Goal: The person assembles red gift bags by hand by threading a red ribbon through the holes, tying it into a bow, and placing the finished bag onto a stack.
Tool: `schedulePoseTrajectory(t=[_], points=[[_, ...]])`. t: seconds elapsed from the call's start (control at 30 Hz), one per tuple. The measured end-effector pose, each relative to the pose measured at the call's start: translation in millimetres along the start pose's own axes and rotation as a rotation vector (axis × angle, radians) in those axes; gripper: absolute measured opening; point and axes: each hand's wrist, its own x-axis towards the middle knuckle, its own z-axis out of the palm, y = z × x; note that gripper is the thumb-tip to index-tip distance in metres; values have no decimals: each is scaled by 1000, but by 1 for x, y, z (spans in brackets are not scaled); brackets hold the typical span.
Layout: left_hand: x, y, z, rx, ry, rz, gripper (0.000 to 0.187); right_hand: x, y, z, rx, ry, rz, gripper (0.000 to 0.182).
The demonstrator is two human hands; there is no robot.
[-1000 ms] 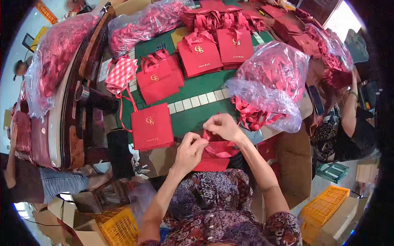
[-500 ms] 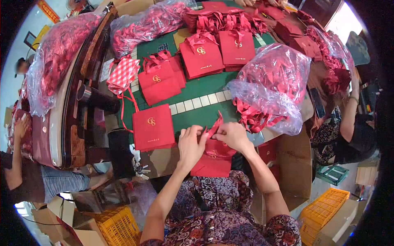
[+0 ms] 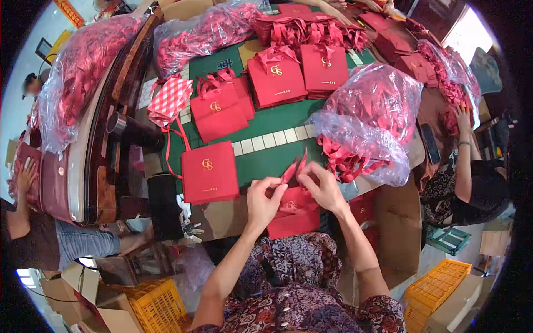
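A small red paper bag [image 3: 294, 225] with a gold logo is at the table's front edge, close to my body. Above its top edge, my left hand [image 3: 265, 202] pinches a red ribbon [image 3: 290, 171]. My right hand [image 3: 323, 190] is closed on another part of the ribbon, its fingertips close to the left ones. Ribbon ends stick up between the two hands. Left of them lies a stack of matching red bags [image 3: 210, 175], and to the right a clear plastic sack [image 3: 369, 111] spills red ribbons.
More red bag stacks [image 3: 276, 83] stand further back on the green table [image 3: 272, 125]. A red checkered cloth [image 3: 169, 100] and a dark cup [image 3: 133, 132] are at left. Another full plastic sack [image 3: 211, 36] lies behind. Co-workers' hands [image 3: 462, 122] show at the sides and back.
Both hands have shifted slightly right, and my right fingers have lifted a little with the ribbon. A co-worker's hand at right now shows on the red ribbons there.
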Motion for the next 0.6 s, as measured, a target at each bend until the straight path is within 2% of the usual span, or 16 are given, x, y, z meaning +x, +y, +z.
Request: schedulePoseTrajectory(t=[0.07,0.23,0.37,0.47,0.53,0.6], points=[[2,7,-5,-77,-109,-79,17,1,-7,-1,-112,-8,-148,7],[6,17,-12,-26,-155,-70,19,5,-23,-3,-214,-18,-154,7],[12,11,-16,-77,-293,-95,20,7,-22,-8,-237,-108,-213,14],[18,17,-23,-99,-386,-110,21,9,-23,-11,-181,-172,-198,15],[21,19,-24,-96,-447,-127,21,10,-32,-14,-104,-217,-10,14],[23,22,-26,-75,-466,-116,20,9,-33,-15,-80,-230,25,14]])
